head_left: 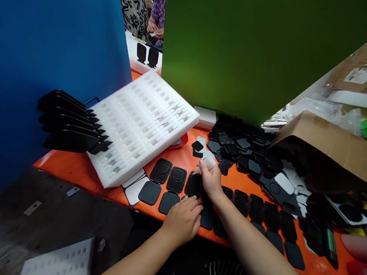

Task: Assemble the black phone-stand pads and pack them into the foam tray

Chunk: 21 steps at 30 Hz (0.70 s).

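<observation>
My left hand (183, 219) lies knuckles up at the near edge of the orange table (72, 168), its fingers curled over a black square pad (206, 218). My right hand (211, 180) is just beyond it, pinching a white strip (207, 165) that peels up from a black pad (193, 184). Flat black pads (168, 175) lie in rows around both hands.
A white foam tray (141, 122) with slots leans at the back left beside a stack of black trays (66, 123). A heap of black pads (242, 145) spills from a brown cardboard box (327, 150) on the right. Blue and green panels stand behind. Other people work far back.
</observation>
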Available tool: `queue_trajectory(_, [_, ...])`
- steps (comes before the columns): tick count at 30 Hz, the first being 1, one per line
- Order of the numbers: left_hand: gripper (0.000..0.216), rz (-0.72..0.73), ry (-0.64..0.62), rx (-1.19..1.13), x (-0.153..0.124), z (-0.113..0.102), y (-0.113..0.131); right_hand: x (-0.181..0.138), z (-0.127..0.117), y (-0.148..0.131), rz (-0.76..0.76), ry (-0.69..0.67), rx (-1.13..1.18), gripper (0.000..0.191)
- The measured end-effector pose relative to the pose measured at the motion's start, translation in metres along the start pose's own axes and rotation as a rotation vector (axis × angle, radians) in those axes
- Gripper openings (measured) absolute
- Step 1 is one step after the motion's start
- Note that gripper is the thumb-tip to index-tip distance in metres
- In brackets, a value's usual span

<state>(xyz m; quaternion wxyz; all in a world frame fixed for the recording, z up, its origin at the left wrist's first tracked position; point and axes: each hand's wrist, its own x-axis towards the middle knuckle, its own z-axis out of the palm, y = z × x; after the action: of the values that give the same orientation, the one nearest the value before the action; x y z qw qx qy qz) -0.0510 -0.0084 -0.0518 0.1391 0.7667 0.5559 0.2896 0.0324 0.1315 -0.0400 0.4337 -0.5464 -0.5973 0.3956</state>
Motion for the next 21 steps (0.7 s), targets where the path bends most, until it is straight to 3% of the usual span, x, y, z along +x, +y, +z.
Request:
queue_trajectory(5, [0.026, -0.037, -0.021, -0.037, 0.001, -0.001, 0.002, 0.0, -0.006, -0.006, 0.067, 0.014, 0.1, 0.03])
queue_trajectory(9, [0.027, -0.056, -0.019, -0.047, -0.001, -0.01, 0.002, -0.01, -0.002, -0.015, 0.132, -0.055, 0.2, 0.033])
queue_trajectory(15, [0.024, -0.067, 0.115, 0.059, -0.013, -0.035, -0.024, -0.032, 0.017, -0.018, 0.097, -0.152, 0.109, 0.033])
queue_trajectory(21, [0.028, -0.09, 0.105, 0.143, -0.022, -0.032, -0.046, -0.035, 0.021, -0.013, 0.022, -0.085, -0.029, 0.032])
